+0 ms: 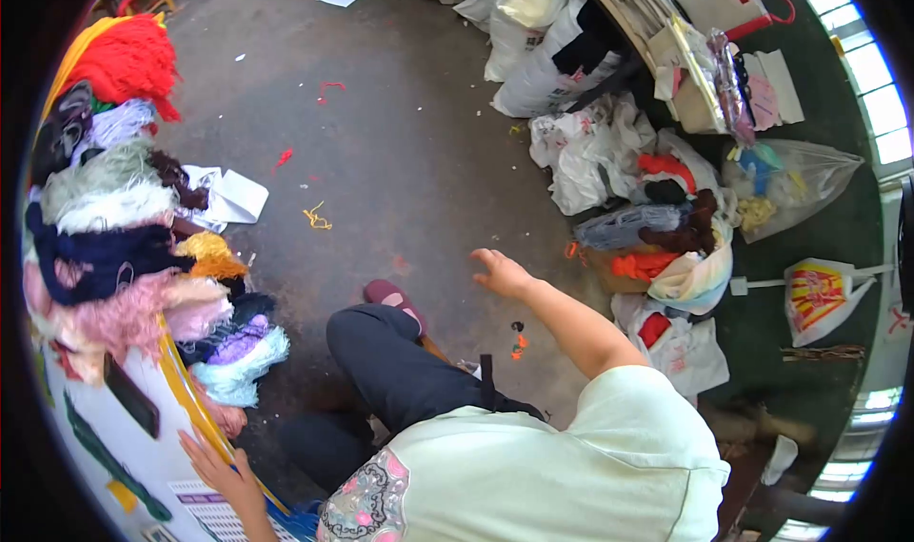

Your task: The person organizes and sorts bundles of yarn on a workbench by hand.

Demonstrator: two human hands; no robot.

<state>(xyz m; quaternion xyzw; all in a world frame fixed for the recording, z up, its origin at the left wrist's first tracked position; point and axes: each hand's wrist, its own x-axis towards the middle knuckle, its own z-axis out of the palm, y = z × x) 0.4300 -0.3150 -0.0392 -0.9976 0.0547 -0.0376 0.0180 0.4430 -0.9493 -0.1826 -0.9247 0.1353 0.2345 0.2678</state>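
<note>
My left hand (224,475) lies at the lower left with fingers spread, resting on the edge of a white table (81,428). Near its fingertips is a dark phone (131,396), and a printed sheet with a grid (214,513) is beside the palm. My right hand (503,274) hangs in the air over the floor, fingers apart, with nothing in it. Heaps of yarn lie along the table above my left hand: light blue (249,369), pink (114,318), navy (105,261), white (119,207) and red (124,61). A green skein (109,456) lies on the table.
Bags of yarn (647,228) and white plastic bags (562,76) line the right side. Papers and boxes (700,90) sit on a shelf at the upper right. Red scraps (284,157) and yellow scraps (317,218) lie on the grey floor (409,142). My shoe (395,299) is near the centre.
</note>
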